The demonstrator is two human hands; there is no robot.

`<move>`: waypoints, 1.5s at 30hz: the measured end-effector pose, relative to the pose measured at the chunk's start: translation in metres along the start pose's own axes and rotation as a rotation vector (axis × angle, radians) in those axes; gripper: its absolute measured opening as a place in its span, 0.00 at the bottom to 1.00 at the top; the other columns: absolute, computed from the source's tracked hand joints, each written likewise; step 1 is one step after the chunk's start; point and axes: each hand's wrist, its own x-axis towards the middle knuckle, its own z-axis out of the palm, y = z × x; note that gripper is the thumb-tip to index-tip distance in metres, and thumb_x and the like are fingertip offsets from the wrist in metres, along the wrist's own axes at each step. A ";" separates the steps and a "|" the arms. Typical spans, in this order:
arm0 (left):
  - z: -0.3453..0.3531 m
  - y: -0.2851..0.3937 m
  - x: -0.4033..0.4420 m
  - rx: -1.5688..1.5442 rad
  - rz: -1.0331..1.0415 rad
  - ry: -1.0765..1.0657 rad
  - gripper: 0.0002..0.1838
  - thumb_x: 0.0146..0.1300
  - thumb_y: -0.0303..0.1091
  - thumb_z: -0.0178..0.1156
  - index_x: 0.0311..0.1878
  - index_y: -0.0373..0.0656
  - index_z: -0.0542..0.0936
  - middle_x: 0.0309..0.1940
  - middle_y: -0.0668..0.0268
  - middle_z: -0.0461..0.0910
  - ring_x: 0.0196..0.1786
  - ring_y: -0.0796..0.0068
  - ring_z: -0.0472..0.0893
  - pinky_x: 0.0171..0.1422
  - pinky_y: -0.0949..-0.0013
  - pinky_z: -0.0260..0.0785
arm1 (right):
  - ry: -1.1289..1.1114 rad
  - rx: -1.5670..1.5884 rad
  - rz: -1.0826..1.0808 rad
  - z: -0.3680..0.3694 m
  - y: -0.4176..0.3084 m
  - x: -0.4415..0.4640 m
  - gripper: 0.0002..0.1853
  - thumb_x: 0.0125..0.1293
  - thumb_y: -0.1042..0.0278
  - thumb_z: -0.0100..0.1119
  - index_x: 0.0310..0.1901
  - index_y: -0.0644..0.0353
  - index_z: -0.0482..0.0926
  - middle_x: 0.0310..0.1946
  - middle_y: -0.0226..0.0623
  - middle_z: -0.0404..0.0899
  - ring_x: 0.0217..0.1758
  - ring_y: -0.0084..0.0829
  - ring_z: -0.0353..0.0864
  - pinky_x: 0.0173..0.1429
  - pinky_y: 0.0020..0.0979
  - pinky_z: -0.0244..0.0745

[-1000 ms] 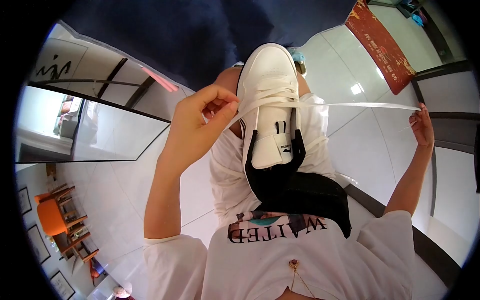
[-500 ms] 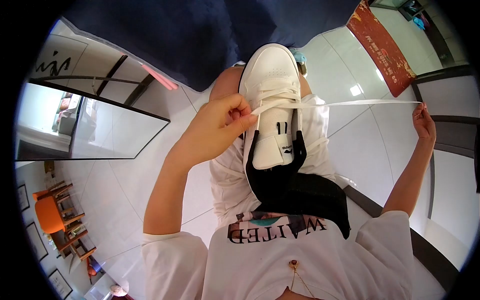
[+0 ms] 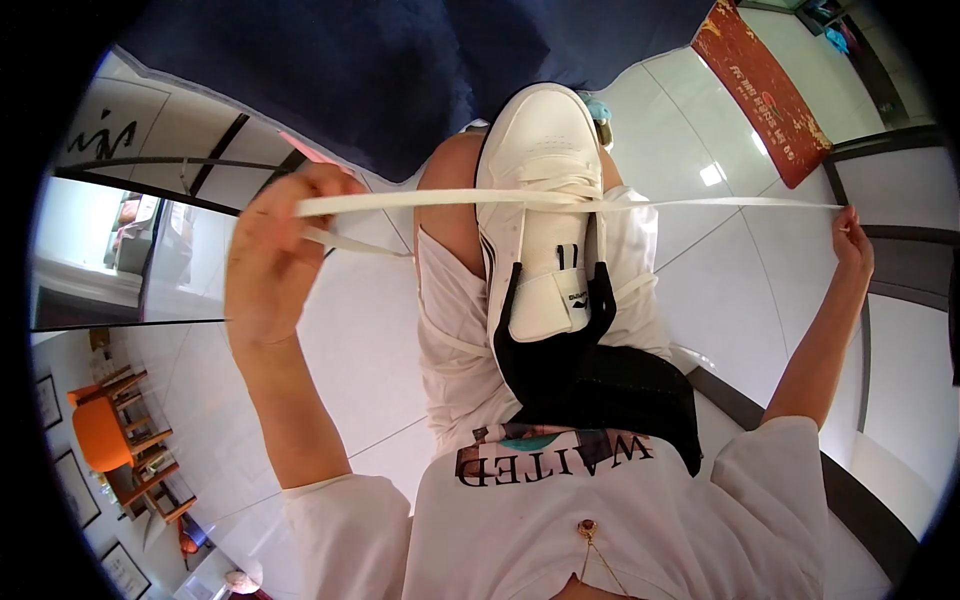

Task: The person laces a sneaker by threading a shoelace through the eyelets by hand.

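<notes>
A white sneaker (image 3: 537, 125) with a black collar rests on my lap, toe pointing away from me. Its flat white shoelace (image 3: 420, 200) crosses the lower eyelets and is stretched out to both sides. My left hand (image 3: 280, 255), slightly blurred, is closed on one length of the lace well left of the shoe, and a loose tail hangs from it. Far to the right, my right hand (image 3: 850, 242) pinches the other length, held taut. The padded tongue (image 3: 545, 312) lies exposed between the open upper eyelet flaps.
Dark blue cloth (image 3: 400, 70) hangs in front of my knees. A red mat (image 3: 765, 100) lies on the tiled floor at the upper right. An orange chair (image 3: 100, 428) stands at the left, near a mirror-like panel (image 3: 200, 260). Black fabric (image 3: 635, 395) lies across my lap.
My left hand has moved left, away from the shoe, drawing a length of lace out with it. My right hand has stayed in place, holding its lace.
</notes>
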 end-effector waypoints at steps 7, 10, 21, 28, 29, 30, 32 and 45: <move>-0.057 0.021 -0.021 -0.695 0.213 0.123 0.11 0.70 0.37 0.42 0.34 0.47 0.72 0.52 0.59 0.73 0.68 0.57 0.60 0.72 0.49 0.39 | -0.171 0.170 0.081 0.023 0.028 -0.055 0.22 0.69 0.82 0.23 0.62 0.78 0.55 0.63 0.63 0.55 0.65 0.56 0.60 0.64 0.49 0.68; -0.082 0.039 -0.033 -0.764 0.297 0.129 0.09 0.70 0.36 0.43 0.38 0.44 0.71 0.53 0.59 0.71 0.68 0.57 0.59 0.72 0.46 0.38 | -0.217 0.147 0.196 0.024 0.029 -0.060 0.29 0.61 0.90 0.19 0.65 0.71 0.54 0.65 0.61 0.53 0.67 0.55 0.57 0.66 0.50 0.65; -0.181 0.060 -0.083 -0.784 0.412 0.303 0.10 0.69 0.30 0.36 0.33 0.38 0.65 0.43 0.51 0.67 0.58 0.53 0.65 0.71 0.41 0.40 | -0.338 -0.558 -0.151 0.027 0.053 -0.078 0.16 0.69 0.82 0.38 0.56 0.79 0.61 0.52 0.60 0.67 0.59 0.48 0.70 0.63 0.38 0.72; -0.273 0.068 -0.154 -0.730 0.239 0.707 0.08 0.69 0.32 0.44 0.40 0.39 0.71 0.38 0.60 0.73 0.55 0.61 0.71 0.64 0.46 0.47 | -0.191 -0.579 -0.155 0.011 0.030 -0.045 0.16 0.73 0.70 0.37 0.53 0.76 0.66 0.38 0.49 0.75 0.41 0.37 0.78 0.46 0.33 0.80; -0.290 0.066 -0.167 -0.756 0.240 0.726 0.08 0.69 0.32 0.44 0.40 0.39 0.71 0.37 0.61 0.73 0.56 0.62 0.71 0.63 0.47 0.48 | -0.237 -0.510 -0.069 0.002 0.025 -0.036 0.17 0.73 0.68 0.37 0.52 0.74 0.68 0.34 0.45 0.75 0.36 0.34 0.76 0.41 0.32 0.77; -0.296 0.064 -0.174 -0.784 0.240 0.744 0.07 0.69 0.31 0.45 0.40 0.40 0.71 0.36 0.62 0.74 0.56 0.64 0.72 0.62 0.47 0.49 | -0.284 -0.441 0.014 0.005 0.024 -0.041 0.18 0.74 0.65 0.37 0.52 0.72 0.69 0.31 0.41 0.74 0.31 0.31 0.75 0.36 0.31 0.74; -0.303 0.068 -0.185 -0.755 0.235 0.946 0.07 0.68 0.31 0.45 0.39 0.40 0.72 0.35 0.63 0.74 0.56 0.64 0.72 0.62 0.46 0.49 | -0.092 -0.452 -0.053 0.014 0.028 -0.044 0.17 0.73 0.64 0.38 0.51 0.70 0.71 0.24 0.37 0.70 0.27 0.29 0.70 0.34 0.31 0.69; -0.305 0.045 -0.201 -0.803 0.237 0.896 0.06 0.68 0.23 0.44 0.39 0.29 0.69 0.26 0.58 0.67 0.33 0.69 0.69 0.41 0.70 0.65 | -0.583 -0.775 -0.116 0.064 0.099 -0.112 0.08 0.67 0.69 0.53 0.42 0.63 0.76 0.24 0.27 0.73 0.21 0.14 0.63 0.23 0.15 0.56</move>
